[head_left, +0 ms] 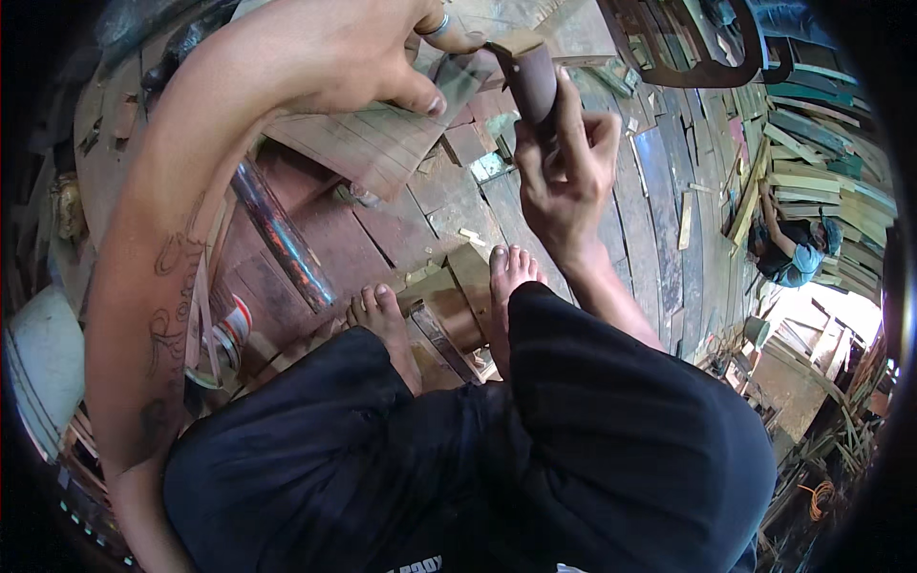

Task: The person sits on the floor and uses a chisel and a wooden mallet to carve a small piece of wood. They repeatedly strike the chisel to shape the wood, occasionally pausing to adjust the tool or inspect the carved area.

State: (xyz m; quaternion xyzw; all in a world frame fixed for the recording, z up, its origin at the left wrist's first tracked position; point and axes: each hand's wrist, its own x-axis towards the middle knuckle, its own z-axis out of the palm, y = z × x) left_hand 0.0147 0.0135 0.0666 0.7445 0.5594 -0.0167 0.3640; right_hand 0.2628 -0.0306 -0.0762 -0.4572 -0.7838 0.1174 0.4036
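My right hand (570, 181) is closed around the lower end of a dark brown, sandpaper-like sheet wrapped on a block (531, 84). The block stands tilted, and its tan top faces up. At the upper left, my left hand (377, 53) wears a ring, with its thumb and a finger spread apart. That finger's tip is at the block's top corner; whether it presses there I cannot tell. Below my left hand lies a flat wooden board (368, 158) with thin lines across it. The far part of my left hand is cut off by the picture's edge.
My bare feet rest near a wooden piece (458, 301) on the plank floor (659, 258). A dark shiny pipe (282, 234), a tin (229, 334) and a white bucket (43, 363) are at left. At right, another person (793, 244) is beside stacked timber (812, 191).
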